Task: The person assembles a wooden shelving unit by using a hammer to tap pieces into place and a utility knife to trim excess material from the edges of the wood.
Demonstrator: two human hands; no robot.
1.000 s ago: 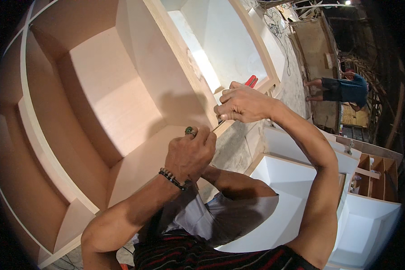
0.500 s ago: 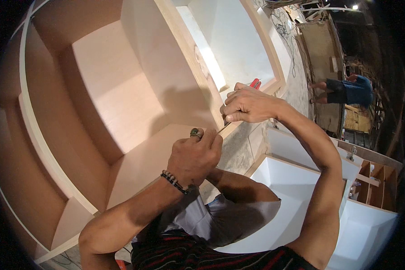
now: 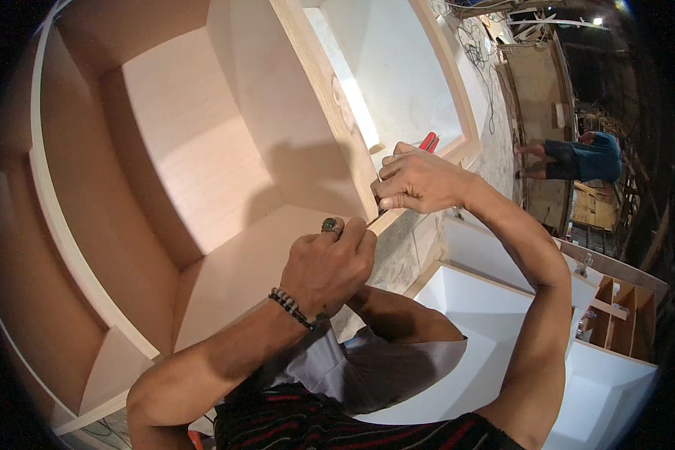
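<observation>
My left hand point(image 3: 328, 268), wearing a ring and a beaded bracelet, is closed at the front wooden edge point(image 3: 385, 222) of a large open cabinet point(image 3: 251, 176). Its fingertips are hidden, so what they pinch cannot be made out. Just beyond it, my right hand point(image 3: 425, 182) is wrapped around a red-handled tool point(image 3: 429, 142), held against the same edge where two frame strips meet. The red end sticks up behind the knuckles. A dark part of the tool shows below the fingers; its working end is mostly covered.
Shelved compartments point(image 3: 90, 187) fill the left side, and a white-lined compartment point(image 3: 405, 75) adjoins at the top. White cabinet boxes point(image 3: 495, 322) stand at the lower right, near a wooden divided box point(image 3: 621, 319). Cables point(image 3: 476, 52) lie on the floor. Another person point(image 3: 589, 157) stands far right.
The whole view has shifted slightly. Both hands stay at the wooden edge, the right still gripping the red-handled tool, with its fingers a little changed in angle.
</observation>
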